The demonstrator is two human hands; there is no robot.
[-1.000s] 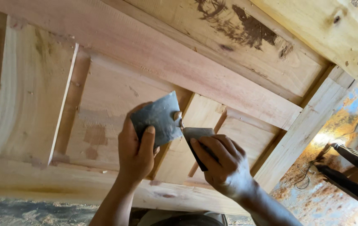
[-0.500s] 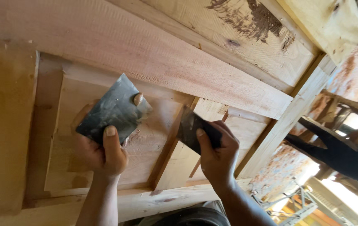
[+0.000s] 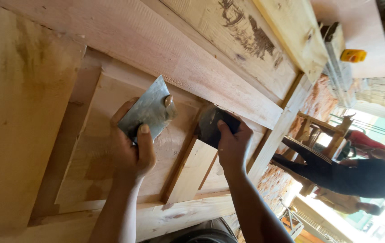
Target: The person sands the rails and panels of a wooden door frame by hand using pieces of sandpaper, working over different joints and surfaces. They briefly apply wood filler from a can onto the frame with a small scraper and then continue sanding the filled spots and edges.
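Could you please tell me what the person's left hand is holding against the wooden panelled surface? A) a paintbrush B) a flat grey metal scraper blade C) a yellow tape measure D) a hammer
B: the left hand grips a flat grey metal blade with a small dab of putty on its upper edge, held over the recessed wooden panel, while the right hand holds a second, darker blade.

Raised wooden rail [image 3: 188, 166] between recessed panels [image 3: 111, 153].
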